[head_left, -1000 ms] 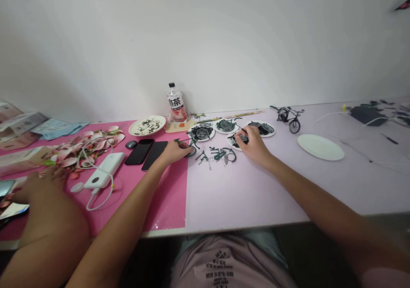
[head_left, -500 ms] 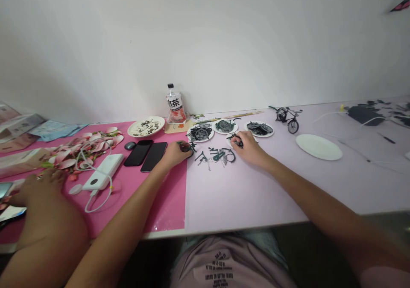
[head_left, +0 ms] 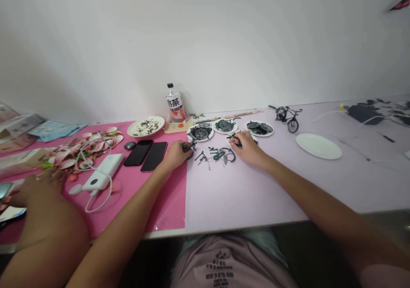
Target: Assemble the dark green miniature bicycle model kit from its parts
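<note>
Since a second ago, has lowered the right hand onto the parts on the plate, probably picking among them; cannot tell whether gripping any. Keeps a bike clamped in the left hand, left of the plate.

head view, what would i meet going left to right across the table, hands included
White power bank → black phones → left hand → loose dark parts → right hand → small bicycle → white oval plate → dark flat piece

Seemingly a small home workroom: phones, a drink bottle and plates of parts share one table
</note>
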Demonstrator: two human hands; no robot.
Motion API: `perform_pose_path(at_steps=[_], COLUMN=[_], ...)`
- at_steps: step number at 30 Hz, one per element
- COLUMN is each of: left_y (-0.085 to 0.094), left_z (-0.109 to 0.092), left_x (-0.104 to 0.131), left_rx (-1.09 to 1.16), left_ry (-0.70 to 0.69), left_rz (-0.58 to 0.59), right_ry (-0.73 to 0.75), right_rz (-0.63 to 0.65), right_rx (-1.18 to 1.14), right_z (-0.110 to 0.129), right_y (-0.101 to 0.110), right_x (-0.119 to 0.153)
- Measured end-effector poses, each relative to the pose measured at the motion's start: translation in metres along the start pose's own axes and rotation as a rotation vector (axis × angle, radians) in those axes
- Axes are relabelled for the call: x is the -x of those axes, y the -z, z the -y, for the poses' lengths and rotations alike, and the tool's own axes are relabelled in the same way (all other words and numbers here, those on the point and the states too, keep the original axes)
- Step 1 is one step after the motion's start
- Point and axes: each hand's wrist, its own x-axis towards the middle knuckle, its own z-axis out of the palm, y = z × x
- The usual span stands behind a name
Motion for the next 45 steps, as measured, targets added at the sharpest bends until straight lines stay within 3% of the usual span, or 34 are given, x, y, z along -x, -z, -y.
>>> perform_pose_path(at_steps=[4,10,17,23,28,34,45], left_y=[-0.002,-0.005,-0.012,-0.016,-0.028,-0.038,-0.042], left_z=[0.001,-0.005,-0.014,-0.04,-0.063,-0.069,-0.053], left_x=[-0.002,-0.001,0.002,0.017,0.036,0.044,0.033], left_rx=[-0.007,0.086,0.365,0.569,0.643,0.679,0.641], left_ry=[-0.096,-0.113,0.018,0.036,0.004,-0.033,0.006], left_rz=[-0.009,-0.137,-0.186,-0.086,-0.005,0.1,-0.069], right_ry=[0.017,0.073,0.096,0.096,0.063,-0.011,-0.063], right_rz=[-0.013,-0.002,0.016,0.07,0.199,0.231,0.017], right_rx=[-0.019,-0.04,-0.172,-0.249,-0.398,-0.535,-0.552], right_z=[-0.001,0.005,0.017,0.022,0.03,0.031,0.024], right_y=[-0.002,-0.006,-0.015,-0.022,-0.023,-0.034,-0.028], right_x=[0.001,0.004,0.012,0.016,0.022,0.026,0.015])
